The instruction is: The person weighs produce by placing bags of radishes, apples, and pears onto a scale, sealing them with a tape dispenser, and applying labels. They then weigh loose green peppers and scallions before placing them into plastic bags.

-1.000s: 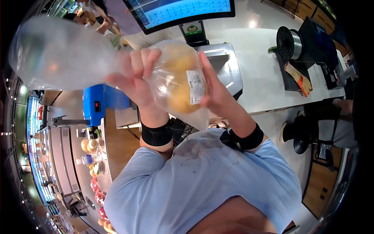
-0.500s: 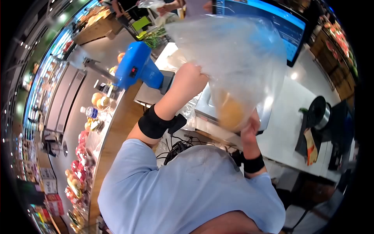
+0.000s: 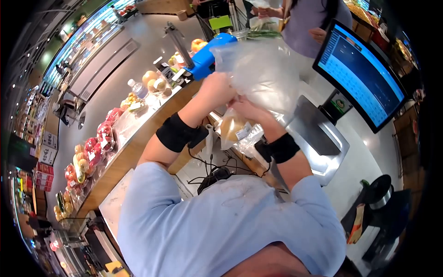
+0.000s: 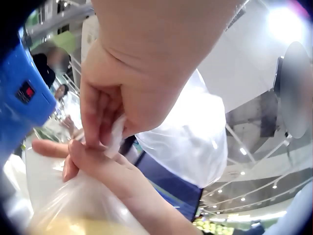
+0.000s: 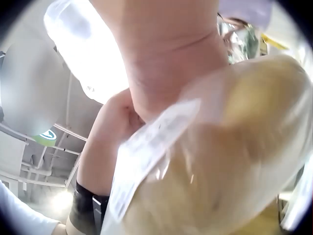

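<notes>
Hands meet at the neck of a clear plastic bag [image 3: 265,76], held in the air just left of the scale [image 3: 323,138]. The left hand [image 3: 220,90] sits uppermost, its fingers [image 4: 100,117] pinching a twist of film. The right hand [image 3: 253,111] is directly beneath and touching it, fingers [image 4: 80,161] curled round the same neck, one forefinger sticking out straight. Below both grips hangs the yellow produce [image 3: 229,127], a white label [image 5: 149,147] on the film over it, so the right hand is nearer the load. The slack top billows above the fists, and the bag's long axis runs roughly upright. Farther left of the scale stands a blue machine [image 3: 207,54]. Behind the scale are a screen [image 3: 362,74] and a person in a purple top [image 3: 302,25].
</notes>
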`<state>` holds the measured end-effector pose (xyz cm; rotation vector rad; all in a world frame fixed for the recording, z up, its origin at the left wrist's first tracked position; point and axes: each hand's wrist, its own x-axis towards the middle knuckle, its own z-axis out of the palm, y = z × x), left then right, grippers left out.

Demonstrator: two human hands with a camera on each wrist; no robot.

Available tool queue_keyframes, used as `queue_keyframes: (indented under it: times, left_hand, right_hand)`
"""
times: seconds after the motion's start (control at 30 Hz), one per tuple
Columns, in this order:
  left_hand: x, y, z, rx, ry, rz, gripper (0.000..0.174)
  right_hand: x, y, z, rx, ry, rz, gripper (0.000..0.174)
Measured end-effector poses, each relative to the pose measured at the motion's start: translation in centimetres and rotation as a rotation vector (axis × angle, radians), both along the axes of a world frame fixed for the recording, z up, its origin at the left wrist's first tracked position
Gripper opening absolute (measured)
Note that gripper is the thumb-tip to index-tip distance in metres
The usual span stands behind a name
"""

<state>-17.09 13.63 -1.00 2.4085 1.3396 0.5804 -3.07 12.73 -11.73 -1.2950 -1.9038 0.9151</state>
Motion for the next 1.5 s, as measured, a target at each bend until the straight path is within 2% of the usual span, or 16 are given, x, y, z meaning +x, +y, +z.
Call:
queue_keyframes:
  times: [0.03,0.1,0.23,0.33,0.4,0.43,0.53,0.77,0.83,1.07,1.2,1.27,1.33,1.4,1.47,1.5]
  left_hand:
    - [-1.4,0.1,0.0,0.150,0.148,0.102,0.016]
    - [-4.6,1.0,-0.8,0.435,0.329,0.258,0.016]
    - [-10.6,4.5,-3.5,0.667,0.276,0.315,0.015]
    - [-12.4,6.8,-3.9,1.018,0.192,0.385,0.018]
    - [-11.8,7.4,-3.4,0.799,0.063,0.519,0.021]
    - [-11.6,7.8,-3.1,0.508,0.144,0.615,0.021]
    - [-11.9,9.1,-3.8,0.299,0.159,0.726,0.023]
    - [-13.3,11.4,-4.8,0.219,0.243,0.631,0.026]
    - [-12.7,10.7,-3.9,0.112,0.155,0.763,0.026]
    - [-14.0,12.3,-6.3,0.153,0.292,0.608,0.027]
    - [-11.6,7.0,-4.2,0.380,0.207,0.710,0.026]
    - [-10.1,5.2,-3.1,0.662,0.238,0.583,0.026]
    - [-8.3,4.3,-3.6,0.697,0.088,0.497,0.023]
    - [-5.6,3.4,-3.5,0.160,-0.016,0.538,0.021]
    - [-3.4,3.7,-4.6,0.149,-0.076,0.460,0.027]
    - [-2.6,3.2,-5.1,0.112,-0.273,0.201,0.034]
  right_hand:
    - [-2.1,0.4,-0.1,-0.108,-0.048,-0.092,0.031]
    - [-5.7,2.4,-1.4,0.056,0.021,-0.058,0.028]
    - [-12.8,3.1,-2.8,0.356,-0.107,-0.312,0.028]
    - [-15.9,4.7,-2.3,0.344,-0.121,-0.395,0.027]
    - [-16.9,6.2,-2.5,0.294,-0.129,-0.383,0.026]
    - [-17.2,6.6,-3.0,0.331,-0.090,-0.421,0.025]
    - [-17.8,7.8,-4.5,0.409,-0.045,-0.443,0.024]
    - [-19.8,9.1,-4.3,0.369,-0.183,-0.406,0.019]
    - [-19.8,9.1,-3.8,0.362,-0.218,-0.393,0.018]
    - [-18.3,8.1,-2.7,0.337,-0.231,-0.351,0.021]
    - [-16.9,5.5,-3.1,0.470,-0.144,-0.436,0.022]
    - [-14.9,4.4,-1.6,0.401,-0.219,-0.312,0.021]
    - [-12.4,2.7,-0.1,0.406,-0.229,-0.296,0.020]
    - [-9.3,2.6,-0.7,0.367,0.020,-0.184,0.020]
    - [-6.7,1.9,-1.9,0.362,0.124,-0.250,0.022]
    - [-5.6,0.4,-1.6,0.346,0.481,-0.228,0.020]
